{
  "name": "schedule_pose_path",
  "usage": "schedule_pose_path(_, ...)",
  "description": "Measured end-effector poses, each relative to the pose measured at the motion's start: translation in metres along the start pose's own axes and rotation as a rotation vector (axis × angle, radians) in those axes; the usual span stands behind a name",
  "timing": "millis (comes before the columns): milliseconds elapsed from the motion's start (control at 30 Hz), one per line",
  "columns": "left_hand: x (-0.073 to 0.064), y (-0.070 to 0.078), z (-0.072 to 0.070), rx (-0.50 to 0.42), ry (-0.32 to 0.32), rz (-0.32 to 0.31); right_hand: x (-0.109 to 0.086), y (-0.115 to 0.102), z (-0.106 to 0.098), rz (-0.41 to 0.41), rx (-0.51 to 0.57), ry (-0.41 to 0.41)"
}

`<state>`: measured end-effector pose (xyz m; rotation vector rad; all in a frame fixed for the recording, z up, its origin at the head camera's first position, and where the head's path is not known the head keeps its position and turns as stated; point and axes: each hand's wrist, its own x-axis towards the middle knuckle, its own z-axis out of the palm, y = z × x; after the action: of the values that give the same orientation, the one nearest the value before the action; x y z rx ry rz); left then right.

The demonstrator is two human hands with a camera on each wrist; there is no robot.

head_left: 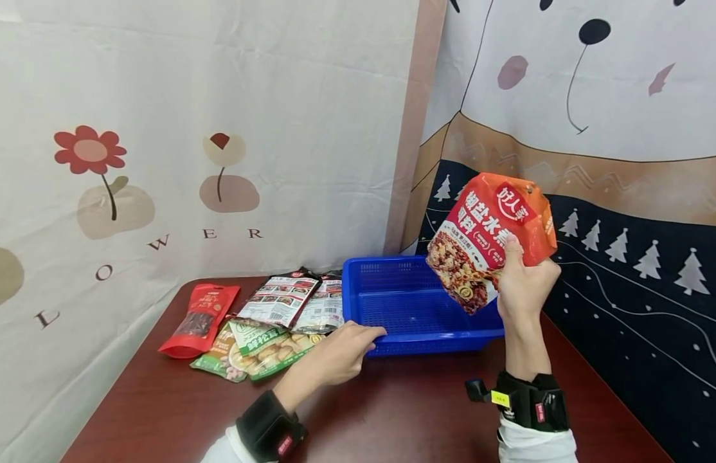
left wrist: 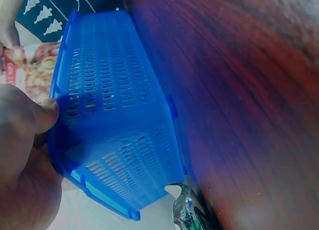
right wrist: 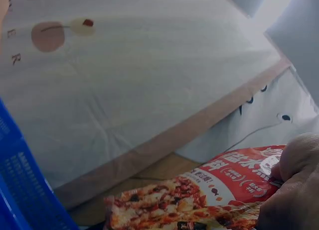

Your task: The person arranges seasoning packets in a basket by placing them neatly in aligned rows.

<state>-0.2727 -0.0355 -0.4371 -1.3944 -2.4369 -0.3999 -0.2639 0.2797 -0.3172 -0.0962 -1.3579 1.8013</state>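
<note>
My right hand (head_left: pixel 524 280) grips a red and orange seasoning packet (head_left: pixel 488 235) by its right side, thumb across the printed front. The packet is held up over the right end of a blue plastic basket (head_left: pixel 416 343), tilted, its food picture toward the lower left. In the right wrist view the thumb presses on the packet (right wrist: pixel 239 175). My left hand (head_left: pixel 343 352) holds the basket's near left corner, and the left wrist view has its thumb on the rim of the perforated basket (left wrist: pixel 114 90). The bottom of the basket shows bare in the head view.
Left of the basket lie a red pouch (head_left: pixel 200 318), black-and-white packets (head_left: pixel 279 299) and green-and-yellow packets (head_left: pixel 277 354), partly overlapping. They rest on a dark red wooden table (head_left: pixel 387 411). Printed cloths hang behind the table and along its right side.
</note>
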Motion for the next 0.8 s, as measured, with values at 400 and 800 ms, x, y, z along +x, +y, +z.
schedule_pose_path(400,0.000,-0.002,0.004,0.011,0.018,0.005,0.015,0.044,-0.007,0.046,-0.521,0.056)
schedule_pose_path(800,0.001,-0.005,0.003,-0.006,0.020,-0.039,0.016,0.068,-0.014,0.023,-0.709,-0.012)
